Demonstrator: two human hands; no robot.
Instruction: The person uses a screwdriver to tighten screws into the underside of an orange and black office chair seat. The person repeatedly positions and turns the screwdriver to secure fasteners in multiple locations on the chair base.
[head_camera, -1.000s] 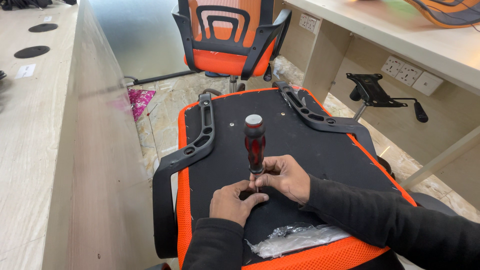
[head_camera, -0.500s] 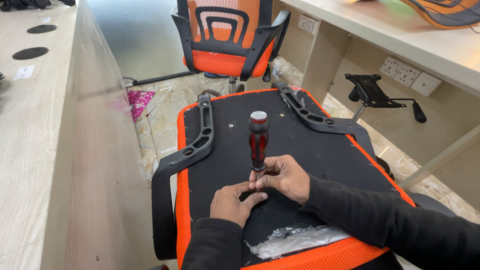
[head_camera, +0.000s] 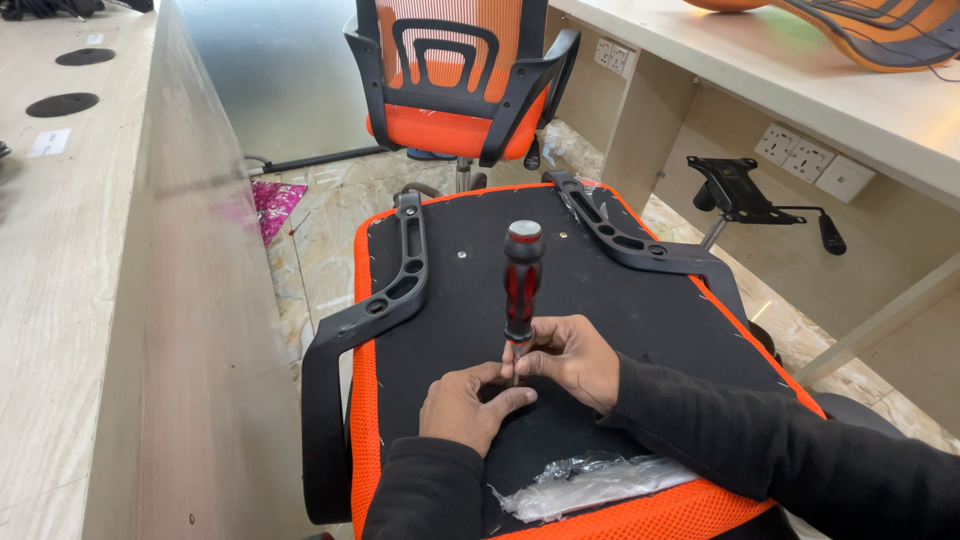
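Observation:
An upturned orange office chair seat (head_camera: 470, 290) with a black underside lies in front of me, black armrests (head_camera: 380, 300) bolted along both sides. A red and black screwdriver (head_camera: 522, 280) stands upright on the black underside. My right hand (head_camera: 572, 358) grips its shaft just below the handle. My left hand (head_camera: 465, 405) rests on the seat, with its fingers pinched around the screwdriver tip. What is under the tip is hidden by my fingers.
A clear plastic bag (head_camera: 580, 482) lies on the seat's near edge. An assembled orange chair (head_camera: 455, 80) stands beyond. A black chair mechanism (head_camera: 740, 190) lies on the floor under the right desk (head_camera: 800, 80). A wooden panel (head_camera: 100, 300) runs along the left.
The screwdriver handle has shifted slightly to the right while staying upright. Both hands stay at its base.

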